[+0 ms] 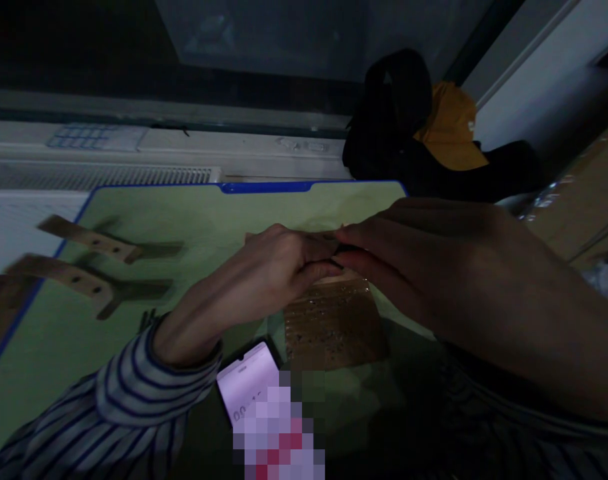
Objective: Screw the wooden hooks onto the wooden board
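Observation:
My left hand (279,267) and my right hand (414,253) meet over the middle of the green board. Both are closed, with thumbs and fingertips pinched together. A small dark piece shows between the fingertips; its kind is too dim to tell. Under the hands lies a pale wooden piece (353,275), mostly covered by them. Just in front of it is a brown cardboard piece (334,327) under glossy tape, with several tiny dark bits on it.
Two wooden brackets with holes (97,243) lie at the left on the green board (194,210). A lit phone (251,380) sits near my left sleeve, close to a few dark screws (148,320). Behind the board are a radiator (149,175), a black bag (384,127) and an orange cap (451,127).

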`<control>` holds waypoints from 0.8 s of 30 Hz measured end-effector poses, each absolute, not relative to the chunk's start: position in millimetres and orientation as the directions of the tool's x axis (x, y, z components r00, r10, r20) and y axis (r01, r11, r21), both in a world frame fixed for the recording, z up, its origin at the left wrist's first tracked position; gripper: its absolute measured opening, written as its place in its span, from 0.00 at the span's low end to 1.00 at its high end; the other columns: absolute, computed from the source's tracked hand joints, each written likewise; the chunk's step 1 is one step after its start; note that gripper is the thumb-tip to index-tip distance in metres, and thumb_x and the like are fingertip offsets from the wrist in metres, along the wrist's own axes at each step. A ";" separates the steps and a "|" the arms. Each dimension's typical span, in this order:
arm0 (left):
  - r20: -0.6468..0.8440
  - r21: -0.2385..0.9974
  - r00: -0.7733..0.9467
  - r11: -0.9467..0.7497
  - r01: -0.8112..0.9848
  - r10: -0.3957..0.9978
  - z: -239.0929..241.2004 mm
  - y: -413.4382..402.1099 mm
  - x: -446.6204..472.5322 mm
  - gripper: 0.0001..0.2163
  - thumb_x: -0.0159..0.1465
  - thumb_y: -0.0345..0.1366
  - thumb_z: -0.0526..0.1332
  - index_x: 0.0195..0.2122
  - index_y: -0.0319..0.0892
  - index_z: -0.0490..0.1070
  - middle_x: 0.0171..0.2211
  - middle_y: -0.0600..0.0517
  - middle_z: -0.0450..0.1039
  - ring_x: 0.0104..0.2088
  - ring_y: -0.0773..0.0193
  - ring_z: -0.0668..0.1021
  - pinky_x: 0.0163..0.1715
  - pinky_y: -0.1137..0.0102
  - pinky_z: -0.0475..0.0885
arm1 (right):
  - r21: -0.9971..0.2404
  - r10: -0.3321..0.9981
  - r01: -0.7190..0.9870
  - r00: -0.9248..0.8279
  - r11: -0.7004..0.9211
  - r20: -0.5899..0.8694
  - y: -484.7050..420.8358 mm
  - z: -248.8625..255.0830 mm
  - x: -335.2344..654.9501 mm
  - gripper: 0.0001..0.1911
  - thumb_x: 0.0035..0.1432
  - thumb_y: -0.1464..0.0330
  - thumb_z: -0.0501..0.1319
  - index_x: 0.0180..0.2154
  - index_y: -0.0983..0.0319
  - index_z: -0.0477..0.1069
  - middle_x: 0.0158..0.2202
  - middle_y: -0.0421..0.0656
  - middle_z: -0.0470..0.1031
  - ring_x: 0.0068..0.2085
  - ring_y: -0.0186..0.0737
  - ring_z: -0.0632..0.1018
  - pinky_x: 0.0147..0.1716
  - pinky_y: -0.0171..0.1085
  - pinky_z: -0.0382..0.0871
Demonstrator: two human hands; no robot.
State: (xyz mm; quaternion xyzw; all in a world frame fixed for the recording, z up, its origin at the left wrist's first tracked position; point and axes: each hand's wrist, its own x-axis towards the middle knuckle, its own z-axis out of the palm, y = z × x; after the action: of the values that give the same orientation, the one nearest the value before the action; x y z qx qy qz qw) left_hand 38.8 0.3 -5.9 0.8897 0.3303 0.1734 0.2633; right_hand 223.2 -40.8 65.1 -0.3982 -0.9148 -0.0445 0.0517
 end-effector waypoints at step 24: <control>0.203 0.576 0.753 -0.698 0.426 0.627 -3.8 3.5 40.1 0.09 0.64 0.36 0.55 0.37 0.45 0.76 0.33 0.53 0.78 0.32 0.66 0.77 0.28 0.71 0.63 | -0.033 0.696 0.698 -0.710 0.716 0.107 -38.5 68.1 224.6 0.06 0.57 0.74 0.54 0.34 0.63 0.70 0.29 0.42 0.70 0.29 0.38 0.70 0.27 0.36 0.59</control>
State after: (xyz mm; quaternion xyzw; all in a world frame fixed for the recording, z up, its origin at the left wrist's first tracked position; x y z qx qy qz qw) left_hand 40.1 3.5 -3.8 0.9003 0.2922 0.1959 0.2565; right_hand 224.6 -38.5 68.1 -0.3770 -0.9245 -0.0050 0.0559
